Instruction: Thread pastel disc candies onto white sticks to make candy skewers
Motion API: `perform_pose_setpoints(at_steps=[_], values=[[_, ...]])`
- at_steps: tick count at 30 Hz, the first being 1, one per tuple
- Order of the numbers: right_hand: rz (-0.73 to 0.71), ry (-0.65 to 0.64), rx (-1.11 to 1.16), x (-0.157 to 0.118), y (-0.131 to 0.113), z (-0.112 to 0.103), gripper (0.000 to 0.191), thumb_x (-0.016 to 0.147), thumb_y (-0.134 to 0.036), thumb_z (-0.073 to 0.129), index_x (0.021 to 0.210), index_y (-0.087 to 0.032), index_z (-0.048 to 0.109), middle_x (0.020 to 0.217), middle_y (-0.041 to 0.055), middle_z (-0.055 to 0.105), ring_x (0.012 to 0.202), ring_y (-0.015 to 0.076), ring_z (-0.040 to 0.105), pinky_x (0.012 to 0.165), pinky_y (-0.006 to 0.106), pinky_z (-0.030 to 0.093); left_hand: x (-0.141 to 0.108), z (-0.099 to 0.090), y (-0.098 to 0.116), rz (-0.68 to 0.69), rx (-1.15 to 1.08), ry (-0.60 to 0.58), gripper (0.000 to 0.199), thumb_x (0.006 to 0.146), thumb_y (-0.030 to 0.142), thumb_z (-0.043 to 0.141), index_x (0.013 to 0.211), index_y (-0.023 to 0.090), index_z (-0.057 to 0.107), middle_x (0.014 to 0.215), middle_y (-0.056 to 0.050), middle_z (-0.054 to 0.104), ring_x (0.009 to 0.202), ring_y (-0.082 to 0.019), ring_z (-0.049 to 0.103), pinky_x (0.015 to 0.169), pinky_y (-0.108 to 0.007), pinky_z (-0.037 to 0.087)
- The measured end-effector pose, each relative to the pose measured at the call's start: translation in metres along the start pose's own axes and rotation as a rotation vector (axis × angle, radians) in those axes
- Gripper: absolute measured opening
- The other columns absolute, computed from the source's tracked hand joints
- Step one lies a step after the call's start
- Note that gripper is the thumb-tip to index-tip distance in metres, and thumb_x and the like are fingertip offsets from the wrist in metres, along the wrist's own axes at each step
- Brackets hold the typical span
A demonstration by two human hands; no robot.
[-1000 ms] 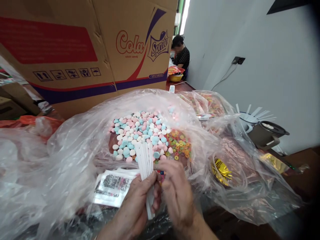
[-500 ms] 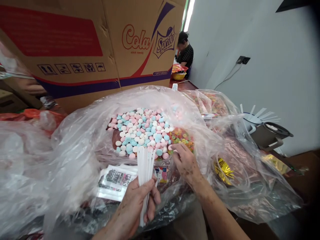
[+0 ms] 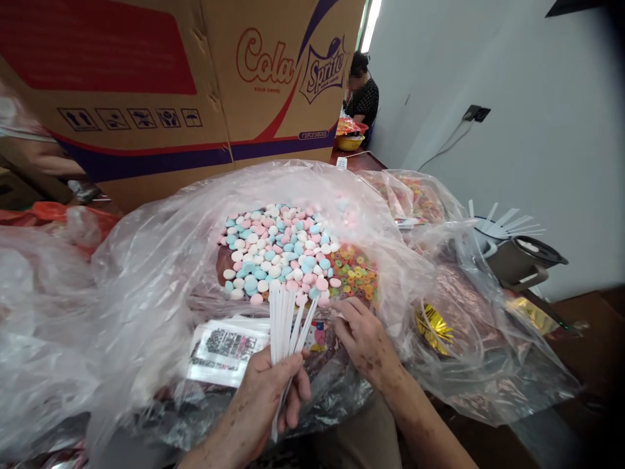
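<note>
A bundle of white sticks [image 3: 283, 326] stands upright in my left hand [image 3: 278, 384], its upper ends fanned apart. My right hand [image 3: 364, 339] is to the right of the sticks, fingers pinched together; what is between the fingertips is too small to make out. Beyond both hands lies a pile of pink, white and blue candies [image 3: 273, 254] inside a clear plastic bag [image 3: 161, 228]. Small colourful ring candies [image 3: 354, 273] lie at the pile's right side. Printed white packets [image 3: 224, 352] rest left of the sticks.
A large cardboard box [image 3: 170, 85] stands behind the bag. At the right are a grey mug [image 3: 520, 264], more white strips [image 3: 508, 225] and a gold tinsel bunch [image 3: 433, 329]. A person [image 3: 364, 94] sits far back; another person's arm [image 3: 49, 156] shows at left.
My right hand has shifted slightly downward, away from the candies, and its fingers have drawn together. The sticks in my left hand have spread out more. The whole view has shifted slightly.
</note>
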State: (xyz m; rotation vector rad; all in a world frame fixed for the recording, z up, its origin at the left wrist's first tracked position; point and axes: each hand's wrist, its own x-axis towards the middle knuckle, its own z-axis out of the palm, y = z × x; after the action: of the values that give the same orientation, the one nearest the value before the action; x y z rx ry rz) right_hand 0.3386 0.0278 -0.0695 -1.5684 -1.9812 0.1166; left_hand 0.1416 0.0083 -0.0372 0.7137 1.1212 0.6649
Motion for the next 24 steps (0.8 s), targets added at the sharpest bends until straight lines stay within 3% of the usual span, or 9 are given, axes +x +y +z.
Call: perform_pose_setpoints(at_steps=[3,9,14,20,24], values=[[-0.006,0.015,-0.105,0.011,-0.002,0.007,0.030,0.094,-0.010,0.047,0.119,-0.020,0.061,0.094,0.0065,0.062,0.088,0.0211,0.062,0.077,0.031,0.052,0.001,0.000,-0.005,0.040,0.044,-0.007,0.038,0.073,0.049,0.069,0.082,0.013,0.059,0.059,-0.002,0.068,0.028,-0.004,0.045,0.027,-0.012,0.026],[-0.067,-0.023,-0.169,0.003,-0.002,0.015,0.022,0.092,-0.006,0.047,0.094,-0.017,0.066,0.089,0.0086,0.061,0.086,0.0237,0.060,0.077,0.034,0.051,0.000,-0.004,-0.004,0.103,0.040,0.049,0.039,0.077,0.047,0.068,0.097,0.015,0.057,0.070,-0.002,0.071,0.031,-0.006,0.049,0.027,-0.013,0.029],[0.023,-0.059,0.043,-0.007,0.008,-0.003,0.025,0.089,-0.007,0.048,0.101,-0.020,0.065,0.092,0.0050,0.061,0.085,0.0195,0.061,0.077,0.030,0.050,0.004,0.000,0.001,0.139,0.053,0.060,0.038,0.069,0.045,0.074,0.087,0.016,0.057,0.067,0.001,0.069,0.029,-0.006,0.048,0.025,-0.014,0.031],[0.241,0.128,0.315,0.004,0.007,-0.009,0.004,0.086,-0.018,0.054,0.084,-0.021,0.056,0.084,0.0016,0.061,0.073,0.0162,0.060,0.065,0.026,0.049,0.001,0.003,0.004,0.075,-0.010,-0.035,0.039,0.072,0.051,0.073,0.082,0.017,0.056,0.053,0.001,0.065,0.027,-0.006,0.045,0.026,-0.012,0.026],[0.146,0.123,0.246,0.007,-0.002,0.002,0.007,0.093,-0.019,0.049,0.088,-0.021,0.053,0.088,0.0032,0.064,0.079,0.0168,0.062,0.072,0.027,0.051,-0.005,0.002,0.002,0.047,-0.032,-0.045,0.038,0.075,0.050,0.071,0.084,0.016,0.058,0.057,-0.002,0.068,0.028,-0.006,0.047,0.027,-0.013,0.027]])
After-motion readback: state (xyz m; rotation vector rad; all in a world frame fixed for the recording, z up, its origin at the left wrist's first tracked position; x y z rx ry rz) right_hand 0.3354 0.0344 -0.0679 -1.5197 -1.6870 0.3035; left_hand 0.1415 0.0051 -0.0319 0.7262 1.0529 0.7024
